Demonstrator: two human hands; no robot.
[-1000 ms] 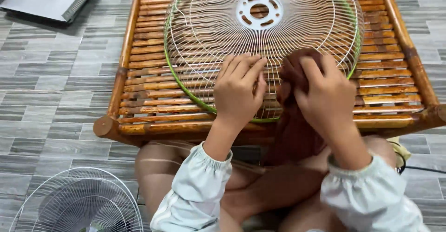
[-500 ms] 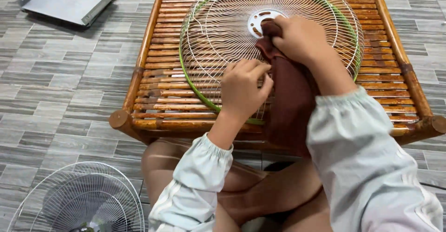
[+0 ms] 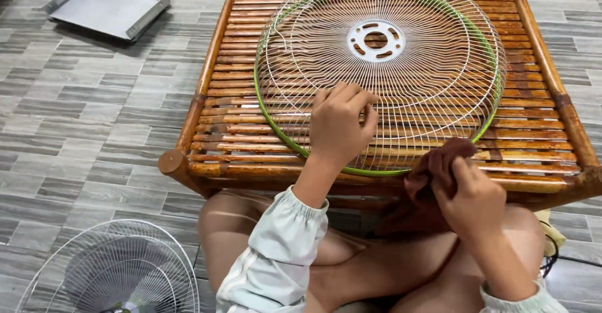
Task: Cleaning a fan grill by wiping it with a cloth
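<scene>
Your left hand (image 3: 338, 128) presses the fan grille (image 3: 382, 68) on the bamboo table (image 3: 207, 87); your right hand (image 3: 480, 194) grips a brown cloth (image 3: 433, 169) at the table's near edge.

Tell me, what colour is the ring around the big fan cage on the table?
Green. The ring shows best in the head view, around the white wire fan cage.
</scene>
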